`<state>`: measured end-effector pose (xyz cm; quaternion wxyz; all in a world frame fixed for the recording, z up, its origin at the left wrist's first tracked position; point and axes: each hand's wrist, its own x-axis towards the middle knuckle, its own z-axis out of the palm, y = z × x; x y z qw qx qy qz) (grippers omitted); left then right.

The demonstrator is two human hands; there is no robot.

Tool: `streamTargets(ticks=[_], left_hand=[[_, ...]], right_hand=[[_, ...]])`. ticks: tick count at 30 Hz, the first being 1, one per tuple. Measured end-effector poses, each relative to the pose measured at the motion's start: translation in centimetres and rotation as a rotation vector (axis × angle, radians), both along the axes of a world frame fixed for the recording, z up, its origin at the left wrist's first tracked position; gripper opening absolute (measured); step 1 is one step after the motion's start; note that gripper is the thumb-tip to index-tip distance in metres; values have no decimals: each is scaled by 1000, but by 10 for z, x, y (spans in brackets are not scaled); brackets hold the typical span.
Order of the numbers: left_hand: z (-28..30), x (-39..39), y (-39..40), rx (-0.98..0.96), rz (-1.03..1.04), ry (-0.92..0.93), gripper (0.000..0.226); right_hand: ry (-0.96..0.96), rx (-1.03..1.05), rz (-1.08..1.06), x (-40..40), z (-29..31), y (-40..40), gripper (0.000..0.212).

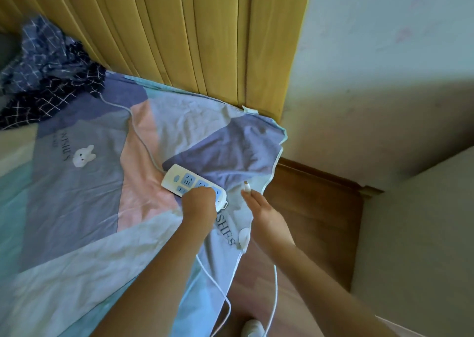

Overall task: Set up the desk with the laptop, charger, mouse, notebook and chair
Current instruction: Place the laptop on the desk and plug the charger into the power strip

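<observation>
Charger step in hand, judged from the layout. Left to right: power strip (193,184) flat on bedsheet (77,183), long axis diagonal, cord end up-left, free end down-right. Left hand (198,202) curled over strip's near sockets, apparently pressing the charger plug in; plug itself hidden, so grip contents cannot be told. Charger cable (218,285) trailing down from that hand. Right hand (261,209) pinching cable connector (246,186), tip pointing up. Next, probably: seat plug fully, carry connector to laptop; neither laptop nor desk visible.

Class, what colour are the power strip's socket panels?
Light blue on a white power strip; the head view shows it.
</observation>
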<state>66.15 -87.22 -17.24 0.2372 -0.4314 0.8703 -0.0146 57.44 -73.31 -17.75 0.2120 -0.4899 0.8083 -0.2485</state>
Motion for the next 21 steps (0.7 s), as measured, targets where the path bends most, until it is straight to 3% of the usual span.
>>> streamTargets(ticks=[3,6,8,10,14,17,21], left_hand=[[5,1,14,-107,-32,138,24],[0,-18,41,-151,-182,581,22],[9,-43,73,2,-250,919,35],[31,-74,111,209,-285,1084,38],[60,-124,172,361,-384,1232,33],[72,-152,208,522,-255,1281,33],[89,-190,252,686,-168,1299,23]], right_hand=[[48,-88,-68,-12,5,21,69],[85,-129,-141,-29,17,47,63],[143,-147,-201,-43,28,67,61],[219,-156,-239,-58,36,91,56],[351,-83,-331,-91,53,146,47],[508,16,-347,-114,66,187,60],[616,89,-345,-136,77,231,57]])
